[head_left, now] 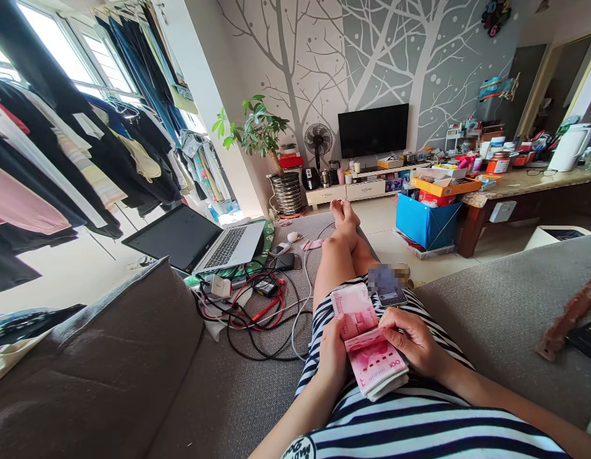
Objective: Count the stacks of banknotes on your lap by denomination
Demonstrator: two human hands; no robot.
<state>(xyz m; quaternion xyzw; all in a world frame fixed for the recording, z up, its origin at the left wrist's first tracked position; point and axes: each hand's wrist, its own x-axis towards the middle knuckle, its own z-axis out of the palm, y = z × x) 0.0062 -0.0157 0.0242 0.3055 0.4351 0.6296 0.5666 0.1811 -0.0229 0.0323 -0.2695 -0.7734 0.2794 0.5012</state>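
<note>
A stack of red 100 banknotes [375, 364] rests over my lap on the striped clothing. My left hand [334, 347] grips its left side, with the thumb near the fold. At the right edge of a bent-over note, my right hand [410, 338] pinches the paper between thumb and fingers. The upper part of the notes leans away toward my knees, showing a paler face. Just beyond the notes, a phone [389, 293] lies on my thigh, partly blurred out.
To my left on the sofa [257, 389] are tangled cables [257, 319], chargers and an open laptop [228, 245]. A blue storage box [422, 223] stands by a cluttered table [510, 185] at right. A television [373, 131] and fan [318, 140] are across the room.
</note>
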